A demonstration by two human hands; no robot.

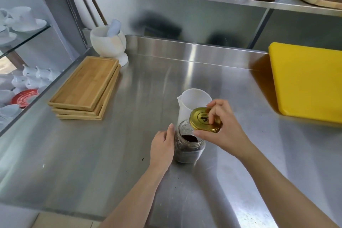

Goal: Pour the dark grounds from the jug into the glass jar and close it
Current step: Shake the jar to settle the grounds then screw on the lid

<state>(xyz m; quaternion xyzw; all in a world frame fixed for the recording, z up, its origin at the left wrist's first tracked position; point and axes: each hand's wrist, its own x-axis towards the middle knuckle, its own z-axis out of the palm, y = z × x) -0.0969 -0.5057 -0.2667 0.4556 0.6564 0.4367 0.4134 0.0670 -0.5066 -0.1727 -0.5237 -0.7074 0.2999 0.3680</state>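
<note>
Lid held over the open jar; your hands are on both.

The glass jar (188, 144) stands mid-counter, its left side hidden behind your left hand (162, 146), which cups it with fingers loosely curled. Dark grounds (189, 138) show inside. Your right hand (220, 126) pinches the gold lid (204, 119), tilted just above the jar mouth and covering the lower part of the jug (193, 104) behind. Bare counter (129, 144) lies all round; the wooden trays (85, 87) and yellow board (307, 81) stand well apart.

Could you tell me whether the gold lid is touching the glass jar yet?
Cannot tell: the head view shows the gold lid tilted over the glass jar, overlapping its rim.
</note>
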